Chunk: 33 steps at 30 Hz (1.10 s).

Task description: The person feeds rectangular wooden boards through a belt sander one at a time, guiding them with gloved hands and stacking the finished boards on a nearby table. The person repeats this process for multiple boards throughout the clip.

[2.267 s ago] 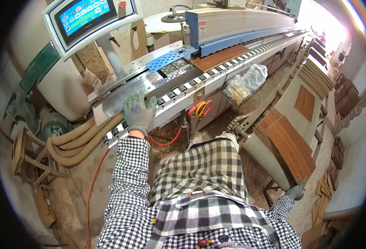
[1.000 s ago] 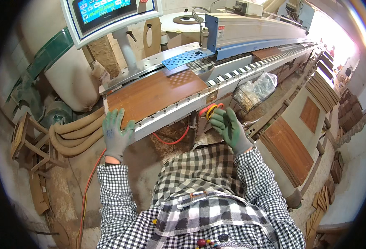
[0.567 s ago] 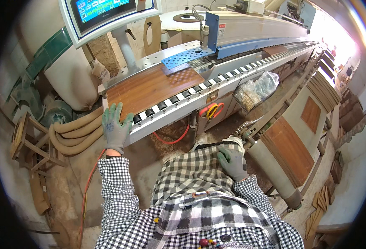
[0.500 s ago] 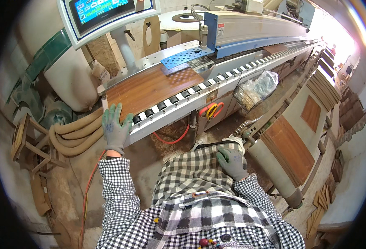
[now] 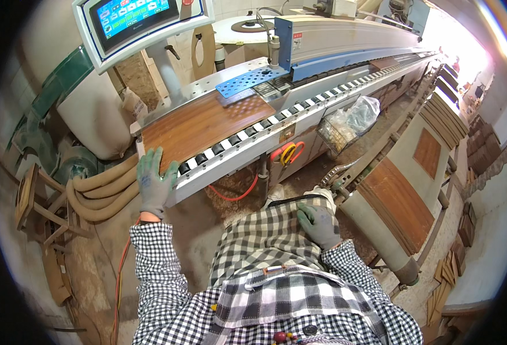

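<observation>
Left hand (image 5: 154, 183), in a grey-green knit glove, lies flat with fingers spread against the near end of the brown wood-grain rectangular panel (image 5: 204, 123); it grips nothing, the palm bearing on the panel's edge and the frame just below it. This placement suits pushing or steadying the board lengthwise along the feed line.

Right hand (image 5: 319, 223), likewise gloved, rests loosely open on the checked black-and-white apron cloth (image 5: 270, 241) at the person's front, clear of the machine and holding nothing; judged idle.

The panel lies flat on the infeed worktop of the long grey-and-blue edge-processing machine (image 5: 345, 43), its long side beside the row of black-and-white conveyor rollers (image 5: 276, 118) that would carry it along. Its far end sits under the blue perforated metal guide plate (image 5: 250, 83).

Above, a white-cased touch-screen control panel (image 5: 138, 20) tilts toward the operator. Beige flexible extraction hoses (image 5: 101, 192) curve beneath the infeed end. More brown panels (image 5: 400, 201) rest on a roller stand to the right, within reach.
</observation>
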{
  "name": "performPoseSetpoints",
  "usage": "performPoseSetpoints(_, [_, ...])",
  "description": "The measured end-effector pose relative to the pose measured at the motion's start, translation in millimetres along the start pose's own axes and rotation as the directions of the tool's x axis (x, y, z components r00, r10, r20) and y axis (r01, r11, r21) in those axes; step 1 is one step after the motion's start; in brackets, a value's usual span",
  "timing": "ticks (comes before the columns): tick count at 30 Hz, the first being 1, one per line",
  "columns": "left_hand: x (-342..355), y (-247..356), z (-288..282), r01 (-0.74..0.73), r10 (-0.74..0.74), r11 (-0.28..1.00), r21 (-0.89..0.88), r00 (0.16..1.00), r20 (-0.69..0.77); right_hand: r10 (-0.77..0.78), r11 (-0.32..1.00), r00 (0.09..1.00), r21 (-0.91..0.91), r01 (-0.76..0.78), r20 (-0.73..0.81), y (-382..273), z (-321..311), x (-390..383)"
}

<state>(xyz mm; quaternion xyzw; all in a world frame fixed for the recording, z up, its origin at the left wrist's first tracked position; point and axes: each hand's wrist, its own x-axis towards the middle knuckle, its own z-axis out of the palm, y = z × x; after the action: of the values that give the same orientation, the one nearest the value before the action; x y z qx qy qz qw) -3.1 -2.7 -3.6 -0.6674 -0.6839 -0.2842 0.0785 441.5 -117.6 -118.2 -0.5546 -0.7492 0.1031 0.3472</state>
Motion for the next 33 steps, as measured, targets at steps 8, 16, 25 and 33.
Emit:
performPoseSetpoints(8, [-9.9, -13.2, -7.1, 0.081, -0.085, 0.995, 0.06, 0.995, 0.055, -0.026, 0.999, 1.0, 0.018, 0.026, -0.01, -3.4, -2.8, 3.0])
performPoseSetpoints(16, [-7.0, -13.3, -1.9, 0.108, -0.114, 0.989, 0.103, 0.992, 0.058, -0.058, 0.997, 0.997, 0.047, 0.06, -0.052, -1.6, -1.2, 2.6])
performPoseSetpoints(25, [-2.7, -6.5, -6.0, 0.143, -0.153, 0.985, 0.099, 0.983, 0.104, -0.052, 0.998, 0.998, 0.04, 0.053, -0.035, -1.8, -1.9, 2.8])
performPoseSetpoints(33, [18.8, 36.0, 1.2, 0.148, -0.181, 0.973, 0.179, 0.966, 0.186, -0.04, 0.998, 0.999, 0.039, 0.04, -0.007, -0.1, -0.9, 2.3])
